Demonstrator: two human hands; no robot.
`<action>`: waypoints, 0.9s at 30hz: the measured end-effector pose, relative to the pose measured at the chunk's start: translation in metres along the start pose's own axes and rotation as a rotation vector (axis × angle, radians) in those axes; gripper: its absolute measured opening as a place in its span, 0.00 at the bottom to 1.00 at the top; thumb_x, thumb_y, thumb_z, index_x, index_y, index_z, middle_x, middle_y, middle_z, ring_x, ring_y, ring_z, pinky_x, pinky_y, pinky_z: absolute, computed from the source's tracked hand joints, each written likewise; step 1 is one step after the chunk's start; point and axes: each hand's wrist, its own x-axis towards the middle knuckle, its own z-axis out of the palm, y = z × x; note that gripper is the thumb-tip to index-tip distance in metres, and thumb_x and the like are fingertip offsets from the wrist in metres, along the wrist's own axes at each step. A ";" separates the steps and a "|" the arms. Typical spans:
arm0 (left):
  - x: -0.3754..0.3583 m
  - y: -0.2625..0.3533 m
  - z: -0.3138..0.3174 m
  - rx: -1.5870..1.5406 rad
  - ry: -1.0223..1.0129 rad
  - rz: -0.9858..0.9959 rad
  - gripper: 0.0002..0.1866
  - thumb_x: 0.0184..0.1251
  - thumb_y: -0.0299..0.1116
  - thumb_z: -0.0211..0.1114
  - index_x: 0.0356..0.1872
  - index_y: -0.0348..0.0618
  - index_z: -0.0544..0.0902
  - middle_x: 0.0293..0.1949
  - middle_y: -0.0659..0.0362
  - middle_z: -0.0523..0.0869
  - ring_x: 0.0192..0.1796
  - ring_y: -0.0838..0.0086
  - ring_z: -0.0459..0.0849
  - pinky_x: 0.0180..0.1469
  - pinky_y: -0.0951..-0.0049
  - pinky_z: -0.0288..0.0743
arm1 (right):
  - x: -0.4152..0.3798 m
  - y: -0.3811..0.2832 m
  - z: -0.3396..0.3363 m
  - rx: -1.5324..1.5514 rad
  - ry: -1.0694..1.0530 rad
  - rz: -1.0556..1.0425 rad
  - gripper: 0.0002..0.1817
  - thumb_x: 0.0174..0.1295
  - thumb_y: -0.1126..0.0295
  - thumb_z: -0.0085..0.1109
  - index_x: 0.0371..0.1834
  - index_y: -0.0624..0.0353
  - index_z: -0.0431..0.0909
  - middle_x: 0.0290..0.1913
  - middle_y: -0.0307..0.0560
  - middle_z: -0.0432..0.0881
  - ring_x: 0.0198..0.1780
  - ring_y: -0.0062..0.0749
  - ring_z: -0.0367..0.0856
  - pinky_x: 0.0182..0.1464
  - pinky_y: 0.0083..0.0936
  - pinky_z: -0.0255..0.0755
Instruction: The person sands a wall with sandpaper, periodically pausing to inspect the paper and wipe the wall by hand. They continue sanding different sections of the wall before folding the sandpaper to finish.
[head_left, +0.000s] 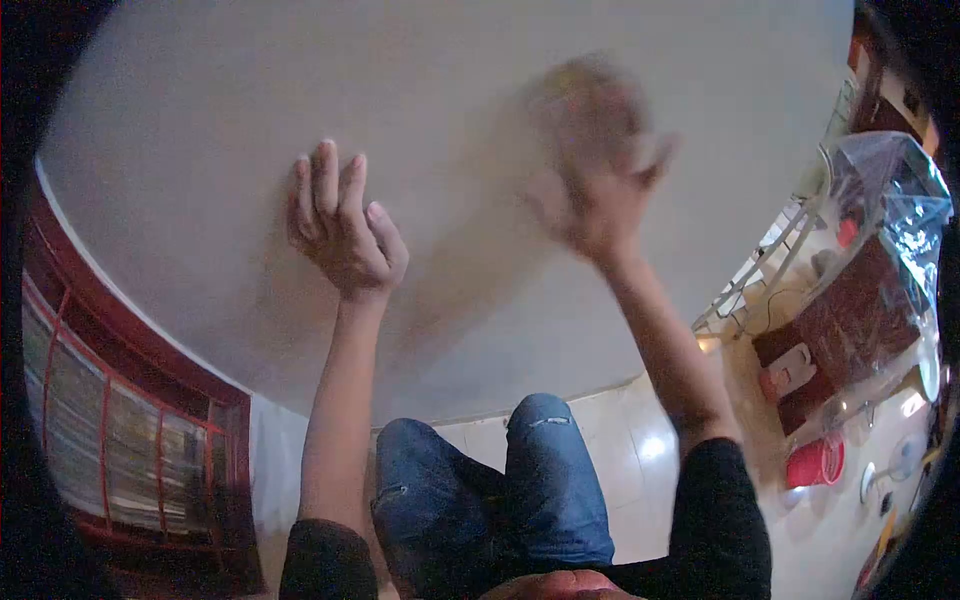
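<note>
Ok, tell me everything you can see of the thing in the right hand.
The pad in the right hand is a rounded, yellowish-tan lump, soft-looking like a sponge or cloth, though motion blur hides its texture and edges. It sits high against the pale wall, above and beyond the palm, with the fingers spread behind it, seemingly pressing it to the surface. Nothing else touches it. The left hand is apart from it, lower left, fingers loosely curled near the same wall.

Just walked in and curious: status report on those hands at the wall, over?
Left hand flat on the pale wall, fingers up. Right hand presses a blurred pad or sponge to the wall. Nothing between hands and wall.
</note>
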 end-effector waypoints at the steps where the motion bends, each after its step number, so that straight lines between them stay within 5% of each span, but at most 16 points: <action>1: -0.001 -0.001 -0.001 0.010 -0.008 -0.004 0.23 0.74 0.36 0.42 0.67 0.47 0.70 0.72 0.53 0.68 0.74 0.52 0.63 0.71 0.49 0.49 | 0.016 0.019 -0.004 0.047 0.118 0.216 0.42 0.61 0.38 0.52 0.78 0.39 0.56 0.82 0.38 0.47 0.82 0.41 0.36 0.73 0.65 0.16; 2: -0.002 -0.003 -0.002 0.020 -0.005 -0.010 0.23 0.74 0.36 0.42 0.67 0.47 0.70 0.72 0.53 0.68 0.74 0.52 0.63 0.71 0.49 0.49 | 0.025 0.031 -0.007 0.091 0.235 0.438 0.41 0.62 0.42 0.52 0.78 0.40 0.56 0.82 0.39 0.47 0.82 0.42 0.36 0.73 0.65 0.16; 3: -0.004 -0.003 -0.002 0.010 -0.014 -0.018 0.23 0.74 0.35 0.42 0.67 0.47 0.70 0.72 0.53 0.69 0.74 0.53 0.63 0.72 0.49 0.48 | 0.023 0.025 -0.004 0.093 0.238 0.429 0.41 0.62 0.42 0.52 0.78 0.40 0.56 0.82 0.39 0.47 0.82 0.42 0.36 0.73 0.65 0.16; 5: -0.003 -0.004 -0.001 -0.003 -0.011 -0.019 0.23 0.73 0.35 0.42 0.67 0.47 0.70 0.72 0.53 0.69 0.74 0.53 0.62 0.72 0.49 0.48 | -0.004 0.003 0.012 0.198 0.240 0.150 0.39 0.62 0.46 0.54 0.77 0.42 0.58 0.81 0.40 0.48 0.82 0.41 0.37 0.73 0.64 0.15; 7: -0.001 -0.004 -0.001 -0.035 0.011 -0.007 0.23 0.72 0.35 0.43 0.67 0.48 0.70 0.72 0.54 0.69 0.74 0.55 0.62 0.72 0.50 0.46 | -0.068 -0.025 0.020 -0.068 -0.599 -0.362 0.39 0.62 0.47 0.56 0.76 0.43 0.60 0.81 0.42 0.51 0.81 0.42 0.41 0.73 0.63 0.14; 10: -0.002 0.000 -0.004 -0.016 -0.024 -0.031 0.23 0.72 0.34 0.43 0.67 0.49 0.70 0.72 0.54 0.69 0.75 0.55 0.62 0.73 0.50 0.45 | -0.067 0.001 0.030 0.184 -0.297 -0.532 0.36 0.62 0.49 0.57 0.74 0.44 0.64 0.79 0.43 0.55 0.81 0.41 0.45 0.74 0.63 0.16; 12: -0.002 -0.001 -0.003 -0.011 -0.031 -0.040 0.23 0.72 0.34 0.43 0.67 0.49 0.70 0.72 0.54 0.68 0.75 0.56 0.62 0.73 0.50 0.45 | -0.030 0.025 0.000 -0.036 -0.036 -0.010 0.34 0.64 0.52 0.56 0.74 0.47 0.65 0.78 0.46 0.56 0.80 0.42 0.48 0.74 0.62 0.17; 13: -0.004 0.000 -0.004 -0.009 -0.044 -0.053 0.23 0.72 0.33 0.43 0.67 0.49 0.70 0.72 0.54 0.68 0.75 0.56 0.62 0.73 0.50 0.45 | -0.022 0.029 0.001 -0.036 -0.042 -0.022 0.34 0.64 0.52 0.56 0.74 0.47 0.65 0.78 0.46 0.56 0.80 0.42 0.48 0.74 0.62 0.17; 15: -0.006 -0.001 -0.003 -0.012 -0.026 -0.056 0.23 0.72 0.33 0.43 0.67 0.49 0.70 0.72 0.54 0.68 0.75 0.56 0.62 0.73 0.50 0.44 | -0.011 0.036 -0.003 0.271 0.396 0.485 0.32 0.65 0.55 0.56 0.73 0.49 0.67 0.78 0.48 0.58 0.80 0.42 0.48 0.74 0.63 0.19; 17: -0.006 -0.002 -0.001 -0.025 -0.016 -0.030 0.23 0.72 0.33 0.43 0.67 0.49 0.70 0.72 0.54 0.68 0.75 0.56 0.62 0.73 0.50 0.44 | -0.050 -0.010 0.023 0.019 0.142 0.184 0.26 0.65 0.57 0.59 0.68 0.40 0.73 0.79 0.39 0.56 0.80 0.39 0.48 0.74 0.64 0.31; 19: -0.009 -0.003 -0.003 -0.019 -0.061 -0.025 0.24 0.72 0.33 0.45 0.67 0.48 0.69 0.73 0.54 0.66 0.75 0.56 0.60 0.74 0.49 0.44 | -0.110 -0.049 0.036 0.203 -0.245 -0.268 0.23 0.63 0.57 0.61 0.63 0.36 0.77 0.77 0.35 0.60 0.78 0.32 0.55 0.75 0.60 0.41; 21: -0.009 -0.003 -0.003 -0.041 -0.083 -0.017 0.23 0.71 0.32 0.46 0.67 0.48 0.69 0.74 0.54 0.65 0.76 0.56 0.59 0.74 0.49 0.44 | -0.100 -0.062 0.027 0.184 -0.090 -0.435 0.17 0.60 0.56 0.63 0.53 0.35 0.80 0.73 0.35 0.68 0.73 0.27 0.64 0.75 0.53 0.46; 24: 0.001 0.010 -0.026 -0.062 -0.163 -0.073 0.23 0.71 0.31 0.48 0.66 0.48 0.70 0.75 0.54 0.63 0.77 0.56 0.58 0.75 0.47 0.44 | -0.090 -0.053 0.024 0.300 -0.028 -0.378 0.10 0.53 0.61 0.69 0.39 0.39 0.82 0.67 0.30 0.75 0.64 0.22 0.74 0.71 0.44 0.52; 27: 0.002 0.024 -0.052 -0.126 -0.333 -0.146 0.22 0.71 0.31 0.50 0.66 0.47 0.71 0.75 0.53 0.63 0.77 0.56 0.58 0.75 0.47 0.45 | -0.087 -0.060 0.028 0.298 0.000 -0.372 0.08 0.56 0.65 0.67 0.39 0.45 0.80 0.62 0.32 0.79 0.56 0.25 0.80 0.68 0.45 0.54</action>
